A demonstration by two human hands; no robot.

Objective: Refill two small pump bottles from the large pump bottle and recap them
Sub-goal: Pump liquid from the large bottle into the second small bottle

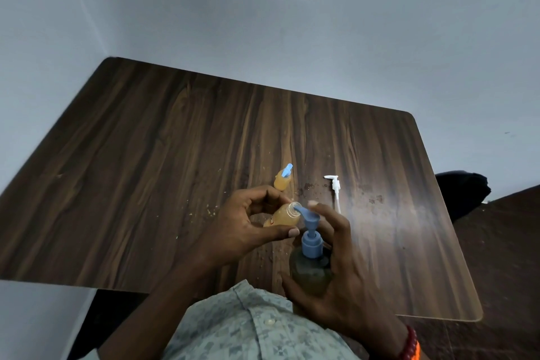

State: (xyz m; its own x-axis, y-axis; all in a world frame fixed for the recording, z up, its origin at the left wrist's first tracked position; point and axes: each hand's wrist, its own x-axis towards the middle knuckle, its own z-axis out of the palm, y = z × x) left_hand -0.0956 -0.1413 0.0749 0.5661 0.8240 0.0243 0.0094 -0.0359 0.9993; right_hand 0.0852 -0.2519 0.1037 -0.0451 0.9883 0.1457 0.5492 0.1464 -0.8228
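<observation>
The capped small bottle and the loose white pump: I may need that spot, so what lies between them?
Head view: nothing but table between capped small bottle and white pump.

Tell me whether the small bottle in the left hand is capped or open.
Open. The small bottle in the left hand shows a bare mouth, tilted against the large bottle's blue nozzle; a white pump lies apart on the table.

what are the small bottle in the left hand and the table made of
Small bottle: likely clear plastic, since the orange liquid shows through its wall and open neck. Table: dark wood-grain top with a soft sheen, probably laminate rather than solid wood.
</observation>
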